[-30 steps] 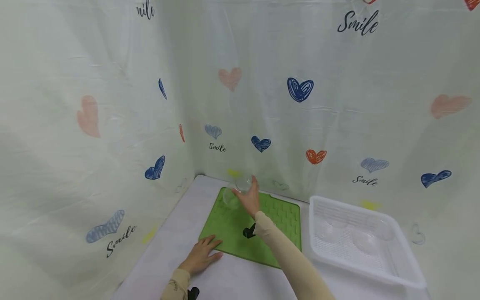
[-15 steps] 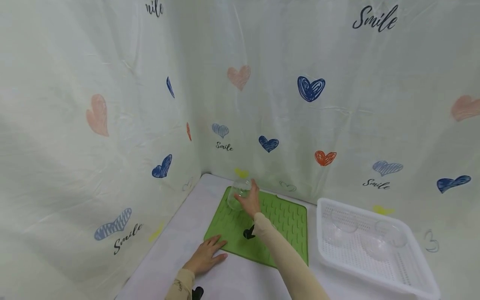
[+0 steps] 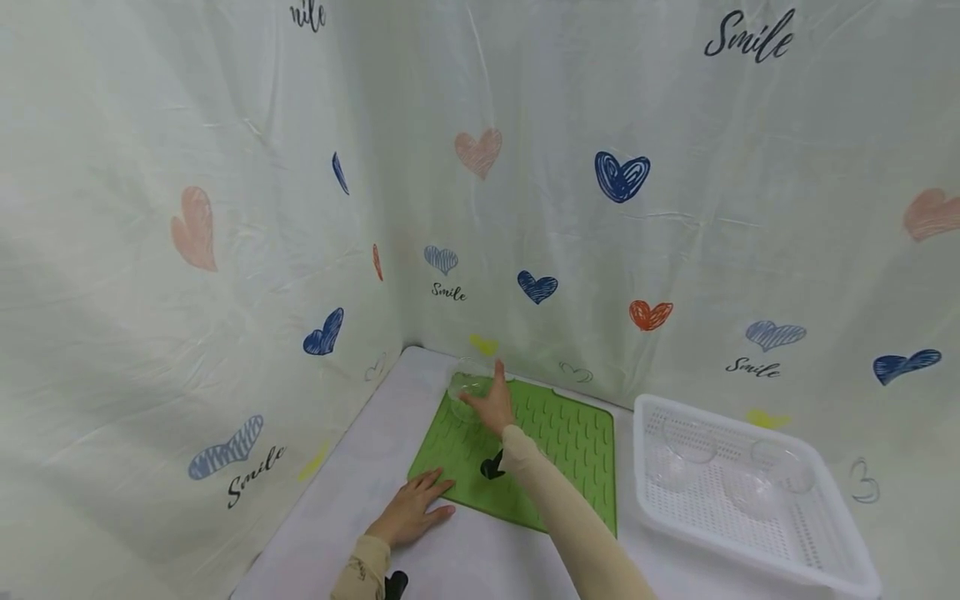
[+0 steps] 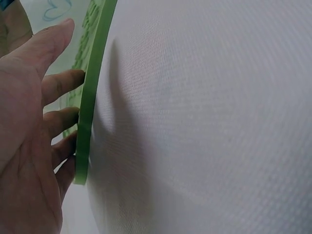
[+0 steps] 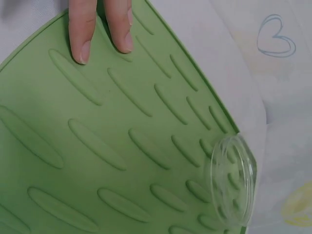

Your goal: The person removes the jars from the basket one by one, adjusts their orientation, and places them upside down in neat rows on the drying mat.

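Observation:
A clear round cup point(image 3: 467, 408) stands at the far left corner of the green textured mat point(image 3: 555, 442). My right hand point(image 3: 491, 407) is beside it with thumb and fingers spread; the thumb overlaps the cup's near side, and I cannot tell whether it touches. In the right wrist view the cup's clear rim point(image 5: 231, 180) shows over the mat's corner. My left hand point(image 3: 411, 510) rests at the mat's near left edge, fingers extended. The left wrist view shows its fingertips point(image 4: 66, 85) against the mat's green edge point(image 4: 92, 92). Left fingers point(image 5: 83, 34) also appear in the right wrist view.
On the right stands a white perforated basket point(image 3: 757, 554) with several clear cups point(image 3: 757, 492) in it. A white cloth covers the table point(image 3: 367, 433). Heart-printed curtains point(image 3: 555, 217) hang close behind and to the left.
My right hand held the cup tilted, set it on the mat's far left corner, and now has its fingers spread beside it. The left hand has stayed on the mat's edge.

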### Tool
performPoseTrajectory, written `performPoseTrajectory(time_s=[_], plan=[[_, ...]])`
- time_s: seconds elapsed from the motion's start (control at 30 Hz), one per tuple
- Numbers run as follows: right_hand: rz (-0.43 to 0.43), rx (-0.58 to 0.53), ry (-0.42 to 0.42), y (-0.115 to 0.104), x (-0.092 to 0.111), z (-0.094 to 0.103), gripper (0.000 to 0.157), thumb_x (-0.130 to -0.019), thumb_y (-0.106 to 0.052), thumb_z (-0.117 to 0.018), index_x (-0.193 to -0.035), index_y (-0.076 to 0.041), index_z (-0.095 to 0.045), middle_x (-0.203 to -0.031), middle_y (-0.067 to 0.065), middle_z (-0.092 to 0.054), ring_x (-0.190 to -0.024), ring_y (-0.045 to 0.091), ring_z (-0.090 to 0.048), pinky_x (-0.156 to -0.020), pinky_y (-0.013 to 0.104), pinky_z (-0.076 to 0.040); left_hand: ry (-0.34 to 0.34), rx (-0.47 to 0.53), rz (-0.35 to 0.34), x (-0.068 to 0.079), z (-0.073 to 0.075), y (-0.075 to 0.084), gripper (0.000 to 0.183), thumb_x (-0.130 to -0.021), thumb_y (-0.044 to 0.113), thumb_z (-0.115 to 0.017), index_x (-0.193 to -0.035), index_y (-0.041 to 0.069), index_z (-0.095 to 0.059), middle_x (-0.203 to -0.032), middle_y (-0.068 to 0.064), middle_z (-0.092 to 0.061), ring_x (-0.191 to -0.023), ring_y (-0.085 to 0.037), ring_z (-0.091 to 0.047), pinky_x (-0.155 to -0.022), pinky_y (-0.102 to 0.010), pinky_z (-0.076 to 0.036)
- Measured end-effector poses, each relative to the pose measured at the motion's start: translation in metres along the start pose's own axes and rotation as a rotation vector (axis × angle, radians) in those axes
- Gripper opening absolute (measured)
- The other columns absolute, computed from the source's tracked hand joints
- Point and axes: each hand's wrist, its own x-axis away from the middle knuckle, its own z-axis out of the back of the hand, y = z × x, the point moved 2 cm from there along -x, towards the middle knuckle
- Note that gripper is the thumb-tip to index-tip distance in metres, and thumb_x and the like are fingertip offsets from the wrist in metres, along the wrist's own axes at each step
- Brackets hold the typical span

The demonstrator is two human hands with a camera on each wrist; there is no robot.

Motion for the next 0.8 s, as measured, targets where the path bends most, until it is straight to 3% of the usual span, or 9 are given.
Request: performPoseTrajectory(time_s=[0.3,0.57,0.8], plan=[[-0.012,-0.012,0.004,0.002,0.002,0.001,0.102,-0.085,-0.031,-0.075,-0.156,-0.015,-0.004,-0.161,0.015,-0.016,-0.145,0.037,-0.024,-0.114,0.055,-0.031,0.002,-0.004,-0.005,0.000,0.001,0.004,0.057,-0.096,0.051,-0.048,-0.139,0.012,-0.052,-0.151,-0.019,-0.039,-0.137,-0.042,-0.036,-0.107,-0.063,-0.033],[0.025,0.001,0.031,0.000,0.005,0.007,0.103,-0.083,-0.036,-0.077,-0.156,-0.012,-0.008,-0.160,0.017,-0.018,-0.144,0.038,-0.026,-0.113,0.055,-0.032,0.023,0.013,-0.016,0.000,0.002,0.009,0.055,-0.097,0.048,-0.050,-0.137,0.010,-0.053,-0.148,-0.021,-0.041,-0.134,-0.045,-0.038,-0.105,-0.065,-0.034],[0.027,0.015,0.036,0.002,0.004,0.013,0.101,-0.083,-0.033,-0.076,-0.156,-0.016,-0.008,-0.160,0.015,-0.018,-0.143,0.038,-0.027,-0.112,0.056,-0.033,0.050,-0.031,-0.040,-0.001,0.004,0.013,0.053,-0.097,0.046,-0.051,-0.135,0.009,-0.054,-0.144,-0.024,-0.045,-0.128,-0.048,-0.042,-0.099,-0.067,-0.037]])
